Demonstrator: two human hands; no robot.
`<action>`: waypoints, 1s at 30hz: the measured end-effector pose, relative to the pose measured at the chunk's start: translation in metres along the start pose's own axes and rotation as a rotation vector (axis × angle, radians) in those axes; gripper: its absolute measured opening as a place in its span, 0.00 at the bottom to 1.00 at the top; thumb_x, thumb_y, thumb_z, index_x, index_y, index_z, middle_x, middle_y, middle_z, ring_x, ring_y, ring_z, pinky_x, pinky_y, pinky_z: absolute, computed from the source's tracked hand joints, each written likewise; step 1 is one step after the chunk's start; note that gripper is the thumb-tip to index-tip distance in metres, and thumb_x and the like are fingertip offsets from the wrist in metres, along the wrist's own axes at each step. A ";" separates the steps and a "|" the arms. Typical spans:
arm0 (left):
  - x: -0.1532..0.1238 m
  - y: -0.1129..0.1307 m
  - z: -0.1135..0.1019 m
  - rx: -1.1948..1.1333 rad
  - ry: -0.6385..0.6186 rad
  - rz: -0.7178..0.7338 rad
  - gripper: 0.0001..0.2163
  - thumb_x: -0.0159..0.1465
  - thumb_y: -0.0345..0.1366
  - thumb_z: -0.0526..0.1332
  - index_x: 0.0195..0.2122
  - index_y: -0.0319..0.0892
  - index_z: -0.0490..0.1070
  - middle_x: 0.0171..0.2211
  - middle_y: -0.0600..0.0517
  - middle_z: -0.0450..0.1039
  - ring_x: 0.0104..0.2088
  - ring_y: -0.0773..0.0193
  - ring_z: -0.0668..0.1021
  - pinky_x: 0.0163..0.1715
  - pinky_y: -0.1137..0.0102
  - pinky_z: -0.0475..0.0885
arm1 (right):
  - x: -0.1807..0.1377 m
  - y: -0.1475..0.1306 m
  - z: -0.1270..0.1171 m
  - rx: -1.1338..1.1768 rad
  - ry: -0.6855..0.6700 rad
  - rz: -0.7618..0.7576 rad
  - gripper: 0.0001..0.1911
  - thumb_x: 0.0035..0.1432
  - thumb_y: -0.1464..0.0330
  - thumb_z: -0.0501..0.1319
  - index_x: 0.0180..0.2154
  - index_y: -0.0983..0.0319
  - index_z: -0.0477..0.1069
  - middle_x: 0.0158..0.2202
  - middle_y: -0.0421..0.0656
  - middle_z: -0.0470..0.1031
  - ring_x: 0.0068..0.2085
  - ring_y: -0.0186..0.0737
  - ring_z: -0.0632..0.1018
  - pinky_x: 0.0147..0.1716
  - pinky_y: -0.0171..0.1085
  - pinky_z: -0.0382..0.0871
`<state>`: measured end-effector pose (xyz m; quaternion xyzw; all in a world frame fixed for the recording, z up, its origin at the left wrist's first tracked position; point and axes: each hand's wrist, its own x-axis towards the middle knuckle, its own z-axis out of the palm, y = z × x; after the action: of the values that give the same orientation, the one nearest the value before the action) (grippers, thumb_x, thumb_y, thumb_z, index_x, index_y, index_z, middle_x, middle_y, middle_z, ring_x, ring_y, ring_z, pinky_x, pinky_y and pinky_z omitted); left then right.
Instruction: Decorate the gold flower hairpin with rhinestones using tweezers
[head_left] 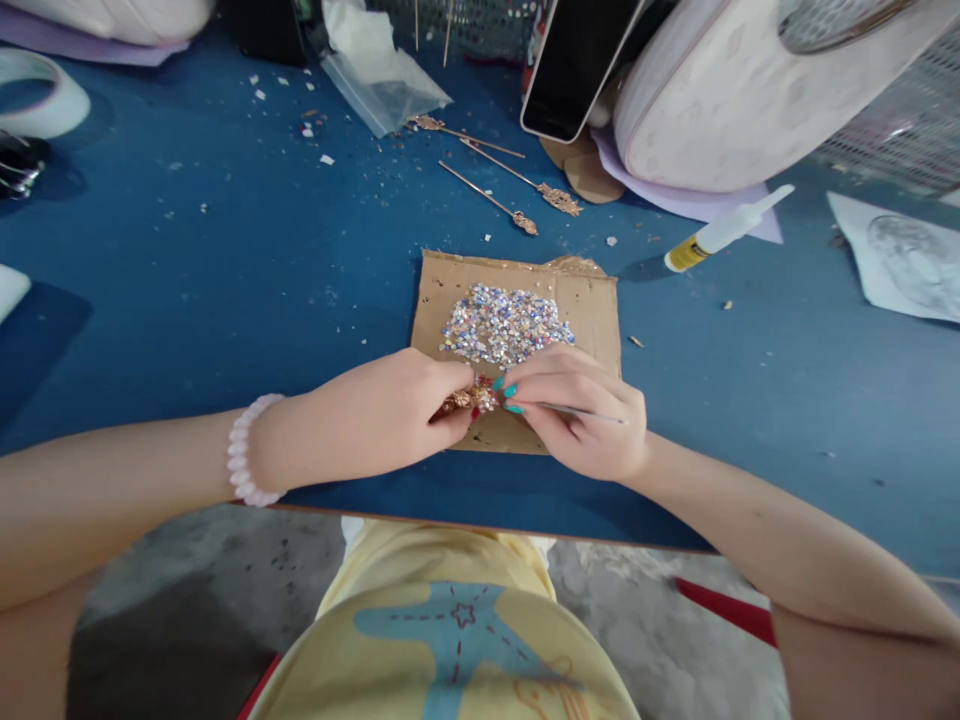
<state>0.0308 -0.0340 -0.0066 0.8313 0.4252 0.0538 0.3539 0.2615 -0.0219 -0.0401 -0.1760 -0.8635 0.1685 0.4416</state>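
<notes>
My left hand (390, 415) is closed on a small gold ornament (471, 399) set with sparkling stones, held just above the near edge of a brown cardboard sheet (596, 300). My right hand (581, 410) pinches a thin stick (596, 415) and touches the ornament with its fingertips. A heap of small shiny rhinestones (504, 325) lies on the cardboard just beyond both hands. A pale bead bracelet (244, 450) circles my left wrist.
Three gold hairpin sticks (517, 180) lie beyond the cardboard on the blue table (225, 270). A glue bottle (724, 232) lies at right, a phone (574, 65) leans on a pale bag (735, 100), a plastic bag (386, 85) sits behind, and a paper sheet (900, 260) is at far right.
</notes>
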 end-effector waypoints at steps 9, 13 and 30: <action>-0.001 0.000 0.001 0.009 0.009 0.010 0.09 0.68 0.34 0.56 0.29 0.46 0.60 0.20 0.59 0.63 0.19 0.67 0.66 0.25 0.68 0.54 | -0.001 0.000 0.001 0.001 -0.008 0.013 0.09 0.66 0.79 0.62 0.43 0.60 0.73 0.38 0.46 0.83 0.39 0.39 0.84 0.40 0.43 0.83; 0.000 0.000 0.000 0.003 0.007 0.009 0.09 0.68 0.34 0.56 0.29 0.45 0.62 0.20 0.59 0.64 0.19 0.68 0.66 0.24 0.68 0.55 | 0.000 -0.001 -0.001 0.005 0.001 0.005 0.09 0.65 0.79 0.62 0.43 0.61 0.74 0.39 0.46 0.84 0.39 0.39 0.84 0.39 0.42 0.83; 0.004 -0.002 -0.023 -0.214 -0.325 -0.163 0.11 0.68 0.38 0.58 0.27 0.46 0.67 0.25 0.59 0.78 0.17 0.69 0.78 0.20 0.73 0.68 | 0.003 0.014 -0.004 -0.084 0.000 0.418 0.07 0.64 0.74 0.64 0.37 0.59 0.80 0.35 0.41 0.84 0.37 0.39 0.83 0.35 0.37 0.77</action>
<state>0.0235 -0.0177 0.0080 0.7496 0.4204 -0.0650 0.5071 0.2654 -0.0074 -0.0421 -0.3694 -0.8145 0.2204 0.3892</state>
